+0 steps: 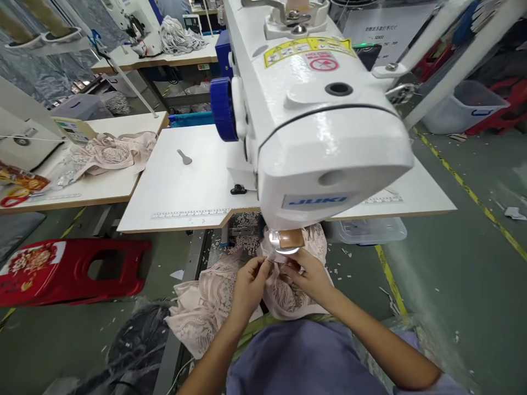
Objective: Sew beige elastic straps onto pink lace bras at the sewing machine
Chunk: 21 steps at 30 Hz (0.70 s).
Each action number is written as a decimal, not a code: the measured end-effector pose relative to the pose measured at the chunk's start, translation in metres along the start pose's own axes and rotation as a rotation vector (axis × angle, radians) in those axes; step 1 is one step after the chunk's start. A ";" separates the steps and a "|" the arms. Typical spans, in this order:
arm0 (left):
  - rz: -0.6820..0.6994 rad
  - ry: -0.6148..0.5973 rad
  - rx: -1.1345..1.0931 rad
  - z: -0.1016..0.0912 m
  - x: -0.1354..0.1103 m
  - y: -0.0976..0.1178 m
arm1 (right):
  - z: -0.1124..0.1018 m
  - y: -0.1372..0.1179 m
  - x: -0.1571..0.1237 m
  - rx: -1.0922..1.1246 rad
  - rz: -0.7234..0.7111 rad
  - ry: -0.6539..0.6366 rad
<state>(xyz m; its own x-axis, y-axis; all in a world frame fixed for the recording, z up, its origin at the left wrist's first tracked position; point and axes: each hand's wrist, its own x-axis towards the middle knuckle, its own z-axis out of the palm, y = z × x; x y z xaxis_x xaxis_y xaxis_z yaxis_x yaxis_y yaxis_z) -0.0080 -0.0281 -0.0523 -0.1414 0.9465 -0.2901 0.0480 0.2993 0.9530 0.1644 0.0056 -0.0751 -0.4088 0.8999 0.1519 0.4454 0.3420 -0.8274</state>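
A white sewing machine (325,148) fills the upper middle, its head directly above my hands. Below its needle area, with a shiny metal and brown guard (287,240), lies a pale pink lace bra (288,299). My left hand (250,282) pinches a narrow edge of the bra between thumb and forefinger, left of the guard. On the other side, my right hand (310,277) has its fingers closed on the fabric just under the guard; its fingertips are partly hidden. More pale pink lace fabric (208,310) hangs bunched to the left of my left hand.
The white table (185,186) has a printed ruler along its front edge and a small grey tool (184,157) on it. A red stool (78,271) stands at left. Further left are more lace garments (119,151) and red scissors (16,197). A clear plastic box (370,230) sits under the right side.
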 end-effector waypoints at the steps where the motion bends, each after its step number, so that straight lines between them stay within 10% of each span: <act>1: -0.001 -0.018 -0.004 0.001 -0.002 0.004 | -0.003 -0.004 0.002 -0.035 -0.004 -0.011; 9: -0.038 -0.045 0.054 0.011 -0.008 0.013 | 0.003 -0.014 0.006 -0.006 0.082 0.035; 14: -0.074 -0.067 0.124 0.020 0.006 0.014 | -0.001 0.005 -0.002 -0.083 -0.162 -0.037; 17: -0.047 -0.094 0.159 0.023 0.007 0.013 | -0.036 0.027 0.015 -0.262 -0.192 -0.174; 21: 0.054 -0.033 0.359 0.017 0.003 -0.002 | -0.126 0.054 0.067 -0.592 0.173 0.094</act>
<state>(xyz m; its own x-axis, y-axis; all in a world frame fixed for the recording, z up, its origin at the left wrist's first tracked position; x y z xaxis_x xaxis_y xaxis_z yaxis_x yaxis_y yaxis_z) 0.0086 -0.0234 -0.0569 -0.0978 0.9637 -0.2485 0.3993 0.2667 0.8772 0.2613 0.1182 -0.0415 -0.2314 0.9665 0.1115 0.8759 0.2568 -0.4085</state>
